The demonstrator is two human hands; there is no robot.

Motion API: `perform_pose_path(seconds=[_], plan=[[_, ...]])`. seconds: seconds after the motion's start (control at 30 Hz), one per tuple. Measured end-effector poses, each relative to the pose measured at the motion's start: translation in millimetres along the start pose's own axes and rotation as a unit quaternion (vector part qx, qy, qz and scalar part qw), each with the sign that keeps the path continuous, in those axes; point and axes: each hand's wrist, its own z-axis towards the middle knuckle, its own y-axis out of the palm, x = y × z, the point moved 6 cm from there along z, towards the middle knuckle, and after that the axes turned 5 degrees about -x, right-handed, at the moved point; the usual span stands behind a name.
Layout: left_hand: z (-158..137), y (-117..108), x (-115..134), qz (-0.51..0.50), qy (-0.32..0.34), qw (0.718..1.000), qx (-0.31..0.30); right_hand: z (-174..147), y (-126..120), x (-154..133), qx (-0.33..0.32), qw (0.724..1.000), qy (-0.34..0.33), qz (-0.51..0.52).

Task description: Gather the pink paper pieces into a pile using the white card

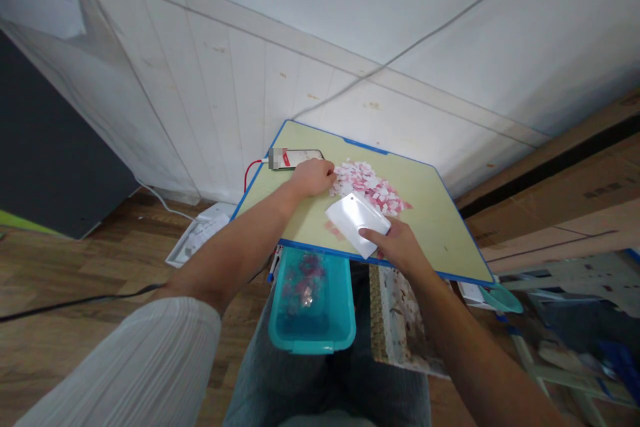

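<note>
My right hand (395,243) grips a glossy white plastic pouch (356,220) by its right edge, thumb on top. A small dark hole shows near the pouch's far corner. Beyond it, a loose heap of small pink and white paper pieces (367,183) lies spread on the yellow board. My left hand (313,177) is closed at the heap's left edge, its fingers curled together. Whatever is between those fingertips, if anything, is too small to make out. Some pinkish pieces (334,229) lie by the pouch's near left side, partly covered.
The yellow board (440,213) has a blue rim. A phone (300,159) with a red cable lies at its left. Below the near edge, a teal plastic bin (315,333) rests by my legs, with clear-wrapped pinkish items inside. Cardboard boxes (560,180) stand at right, a white wall behind.
</note>
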Motion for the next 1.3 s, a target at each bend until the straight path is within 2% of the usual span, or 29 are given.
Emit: perform_pose_path(seconds=[0.1,0.17,0.43,0.73,1.0,1.13,1.3], plan=[[-1.1,-1.2,0.6,-0.007,0.003,1.0,-0.001,4.3,-5.9,-7.3,0.054,0.995,-0.028,-0.074],[-1.9,-1.8,1.3,-0.011,0.005,1.0,-0.005,4.2,-3.9,-8.0,0.065,0.992,-0.032,-0.106],[-2.3,-3.7,2.6,-0.01,-0.005,1.0,-0.007,-4.1,7.8,-12.0,0.003,0.988,-0.035,-0.153],[-1.8,-3.5,2.0,-0.01,-0.005,1.0,-0.01,-23.4,18.5,-11.6,-0.097,0.993,0.005,-0.061],[-1.2,-2.5,1.5,-0.015,0.001,1.0,0.001,-45.9,21.6,-19.0,-0.154,0.988,-0.03,0.009],[-0.9,-1.3,0.0,-0.018,-0.001,1.0,0.0,-43.4,5.6,-18.7,-0.12,0.989,-0.075,0.028],[-1.0,-1.8,-0.2,-0.023,0.001,1.0,-0.002,-27.1,-14.7,-8.5,-0.057,0.994,-0.087,0.036]])
